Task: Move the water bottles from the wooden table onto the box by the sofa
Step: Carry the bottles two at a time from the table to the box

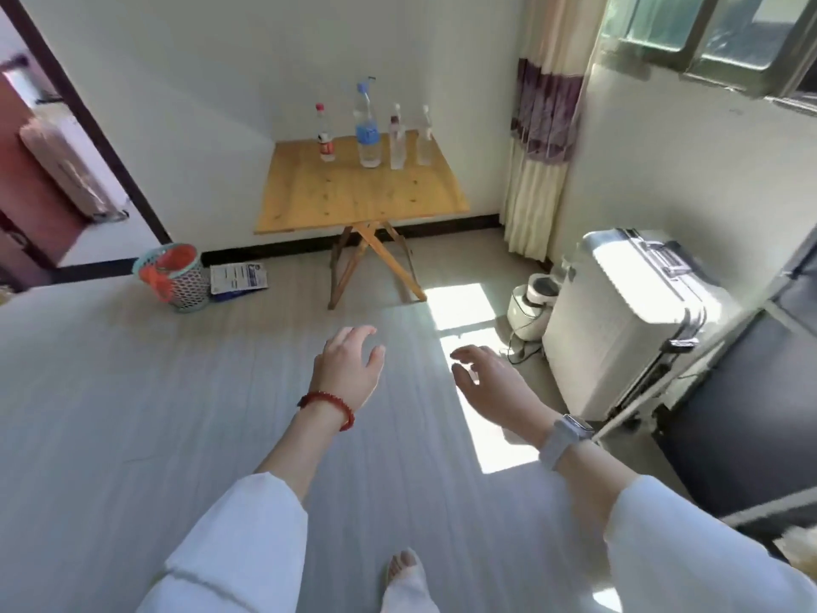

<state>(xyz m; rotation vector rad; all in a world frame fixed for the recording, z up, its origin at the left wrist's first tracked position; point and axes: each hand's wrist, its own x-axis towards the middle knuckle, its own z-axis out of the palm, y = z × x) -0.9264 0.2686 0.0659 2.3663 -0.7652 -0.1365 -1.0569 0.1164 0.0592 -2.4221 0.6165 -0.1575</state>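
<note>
Several clear water bottles stand in a row at the back of the wooden folding table (353,201): a small red-capped bottle (326,139), a tall blue-labelled bottle (368,130), and two slim white-capped bottles (397,141) (424,139). My left hand (349,369), with a red bead bracelet, and my right hand (490,382), with a pale watch, are stretched forward over the floor, well short of the table. Both hands hold nothing and their fingers are apart. A white box-like suitcase (619,320) stands at the right beside a dark sofa (751,413).
A mesh waste basket (172,276) and a flat printed package (238,280) lie on the floor left of the table. A small white appliance (530,307) with a cord sits by the suitcase. A curtain (539,148) hangs right of the table. An open doorway is at left.
</note>
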